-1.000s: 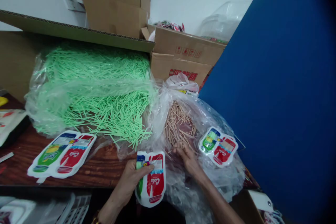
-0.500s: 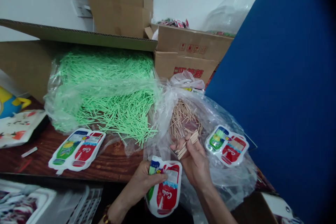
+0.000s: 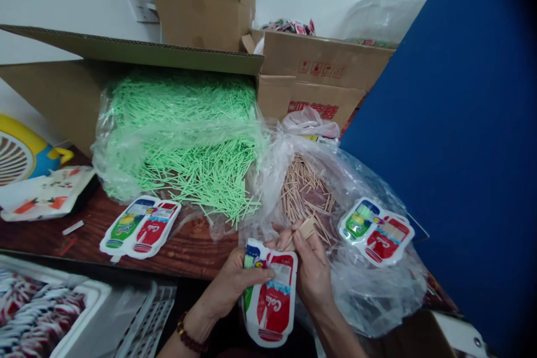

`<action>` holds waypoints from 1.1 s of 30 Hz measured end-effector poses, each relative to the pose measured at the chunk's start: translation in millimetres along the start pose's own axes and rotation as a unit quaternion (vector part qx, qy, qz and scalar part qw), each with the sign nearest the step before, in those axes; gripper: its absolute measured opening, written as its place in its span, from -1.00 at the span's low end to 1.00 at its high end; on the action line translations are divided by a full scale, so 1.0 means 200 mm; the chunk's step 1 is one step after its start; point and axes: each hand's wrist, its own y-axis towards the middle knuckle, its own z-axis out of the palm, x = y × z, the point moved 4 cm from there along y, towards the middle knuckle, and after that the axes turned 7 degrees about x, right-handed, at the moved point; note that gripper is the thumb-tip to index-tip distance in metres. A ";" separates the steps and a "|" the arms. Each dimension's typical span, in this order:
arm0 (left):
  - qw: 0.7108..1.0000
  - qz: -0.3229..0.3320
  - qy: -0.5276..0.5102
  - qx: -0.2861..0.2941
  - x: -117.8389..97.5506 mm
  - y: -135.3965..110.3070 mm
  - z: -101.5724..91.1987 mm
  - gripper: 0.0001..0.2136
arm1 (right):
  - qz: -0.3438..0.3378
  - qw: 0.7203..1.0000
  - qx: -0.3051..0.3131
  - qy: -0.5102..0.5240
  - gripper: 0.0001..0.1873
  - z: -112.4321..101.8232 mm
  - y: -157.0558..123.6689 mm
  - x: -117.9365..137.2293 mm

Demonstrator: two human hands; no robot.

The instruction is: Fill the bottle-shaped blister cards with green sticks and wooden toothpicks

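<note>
Holding printed pouch (image 3: 274,305) nearest us, our left hand (image 3: 234,282) is pressing thumb across front, its fingers hidden behind. Our right hand (image 3: 312,265) is closing around bundle of brown sticks (image 3: 308,227), thumb on top, forearm (image 3: 337,327) slanting in from lower right. We are now bringing bundle from loose brown pile (image 3: 298,187) to pouch's top edge, so sticks and pouch are coming together. Farther off, green sticks (image 3: 205,165) are spilling from open carton (image 3: 176,55).

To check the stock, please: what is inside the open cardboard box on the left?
The box holds green sticks, partly covered by clear plastic. They hide its back, so anything deeper inside cannot be seen.
</note>
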 end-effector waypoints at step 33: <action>0.996 0.064 0.048 -0.049 -0.06 0.07 -0.09 -0.81 | 0.177 0.965 0.148 -0.125 -0.64 -0.10 -0.03 -0.08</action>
